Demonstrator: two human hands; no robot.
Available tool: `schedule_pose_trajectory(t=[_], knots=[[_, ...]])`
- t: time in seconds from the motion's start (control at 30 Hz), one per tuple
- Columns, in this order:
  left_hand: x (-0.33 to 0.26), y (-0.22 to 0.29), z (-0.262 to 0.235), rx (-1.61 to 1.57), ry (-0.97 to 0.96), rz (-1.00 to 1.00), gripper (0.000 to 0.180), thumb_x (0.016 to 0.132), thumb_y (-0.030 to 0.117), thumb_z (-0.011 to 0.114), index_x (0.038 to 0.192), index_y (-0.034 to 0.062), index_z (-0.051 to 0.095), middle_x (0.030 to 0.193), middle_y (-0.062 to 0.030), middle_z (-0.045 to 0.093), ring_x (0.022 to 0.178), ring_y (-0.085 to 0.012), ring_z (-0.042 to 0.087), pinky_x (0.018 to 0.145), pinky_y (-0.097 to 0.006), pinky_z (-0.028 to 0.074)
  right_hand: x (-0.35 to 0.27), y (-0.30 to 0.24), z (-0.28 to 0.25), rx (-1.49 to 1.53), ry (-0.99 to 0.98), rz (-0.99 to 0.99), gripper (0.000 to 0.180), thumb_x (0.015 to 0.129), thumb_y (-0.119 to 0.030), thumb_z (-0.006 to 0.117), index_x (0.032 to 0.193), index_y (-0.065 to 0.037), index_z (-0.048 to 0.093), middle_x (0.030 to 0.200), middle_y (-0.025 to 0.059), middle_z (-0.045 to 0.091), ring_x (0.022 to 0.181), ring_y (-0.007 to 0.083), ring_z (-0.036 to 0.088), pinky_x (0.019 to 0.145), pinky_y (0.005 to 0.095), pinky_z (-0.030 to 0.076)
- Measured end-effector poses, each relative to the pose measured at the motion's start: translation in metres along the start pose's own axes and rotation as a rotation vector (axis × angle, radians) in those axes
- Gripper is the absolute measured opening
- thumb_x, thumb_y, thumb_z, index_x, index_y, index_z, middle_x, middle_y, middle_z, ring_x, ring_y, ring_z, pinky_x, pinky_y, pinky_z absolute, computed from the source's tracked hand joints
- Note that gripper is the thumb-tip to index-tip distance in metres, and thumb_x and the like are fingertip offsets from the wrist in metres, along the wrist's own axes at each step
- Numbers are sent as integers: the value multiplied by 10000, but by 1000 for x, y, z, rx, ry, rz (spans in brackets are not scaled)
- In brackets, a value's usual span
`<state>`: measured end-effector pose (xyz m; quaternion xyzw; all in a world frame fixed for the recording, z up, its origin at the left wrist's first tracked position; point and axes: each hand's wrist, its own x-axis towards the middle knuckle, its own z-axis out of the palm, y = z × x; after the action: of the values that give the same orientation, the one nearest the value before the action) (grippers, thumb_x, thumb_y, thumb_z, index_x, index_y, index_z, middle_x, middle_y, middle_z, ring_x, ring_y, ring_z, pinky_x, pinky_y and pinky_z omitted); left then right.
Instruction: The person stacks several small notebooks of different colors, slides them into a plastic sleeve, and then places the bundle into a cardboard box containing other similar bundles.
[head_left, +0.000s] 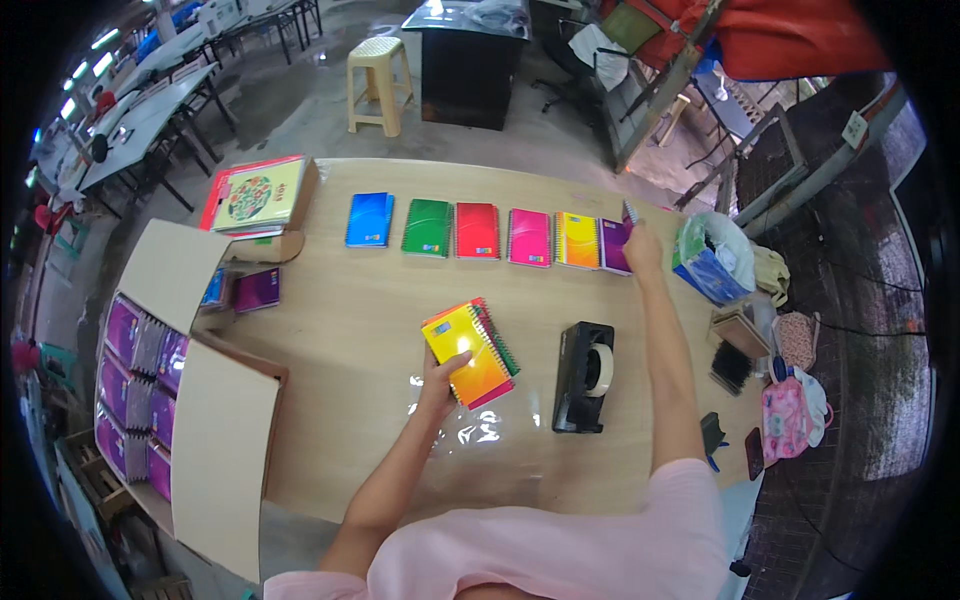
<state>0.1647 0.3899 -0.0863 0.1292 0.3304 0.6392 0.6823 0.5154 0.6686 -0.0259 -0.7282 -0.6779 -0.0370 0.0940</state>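
My left hand [444,378] grips a fanned stack of spiral notebooks, with a yellow-orange notebook [468,350] on top and green and pink-red edges showing beneath. The stack is held over the middle of the table. My right arm stretches to the far right end of a row of notebooks, where my right hand [644,245] is closed on a purple notebook [613,246]; its fingertips are partly hidden. Leftward along the row lie a yellow notebook [577,240], a pink notebook [529,238], a red notebook [477,231], a green notebook [428,228] and a blue notebook [370,220].
A black tape dispenser [572,385] stands right of the held stack. At the left, an open cardboard box [226,440] holds purple notebooks. Clear plastic film [485,425] lies near me. A bag-lined bin [715,258], a brush [731,368] and a pink pouch [787,418] line the right edge.
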Motion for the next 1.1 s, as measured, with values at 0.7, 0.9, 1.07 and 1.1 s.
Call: schedule_pose_trajectory(t=[0.7, 0.9, 1.07, 1.1], knots=[[-201, 45, -30, 1094, -417, 410, 545, 722, 219, 792, 1204, 97, 568, 1217, -134, 603, 1151, -240, 587, 969, -484, 480, -435, -119, -116, 2021, -1126, 576, 611, 942, -425, 590, 1420, -80, 429, 1365, 139, 535, 1128, 313, 603, 903, 445, 533], [-252, 61, 3, 1654, -1207, 1090, 705, 649, 149, 753, 1303, 325, 552, 1555, -90, 290, 1419, -335, 296, 1014, -795, 146, -491, -107, -107, 1894, -1457, 636, 654, 838, -214, 698, 1408, -65, 415, 1306, 153, 551, 1170, 292, 583, 959, 472, 519], [-213, 32, -39, 622, -452, 162, 918, 625, 260, 835, 1439, 171, 419, 1474, -161, 360, 1347, -350, 370, 1103, -508, 309, -486, -116, -69, 1769, -667, 70, 781, 641, -18, 850, 1308, -46, 445, 1202, 118, 613, 1120, 222, 613, 950, 368, 512], [-208, 31, -31, 771, -482, 239, 935, 616, 292, 854, 1431, 144, 419, 1445, -175, 384, 1327, -349, 388, 1095, -472, 325, -480, -128, -72, 1577, -444, -104, 801, 612, -98, 898, 1272, -46, 448, 1216, 110, 595, 1142, 213, 590, 975, 365, 491]])
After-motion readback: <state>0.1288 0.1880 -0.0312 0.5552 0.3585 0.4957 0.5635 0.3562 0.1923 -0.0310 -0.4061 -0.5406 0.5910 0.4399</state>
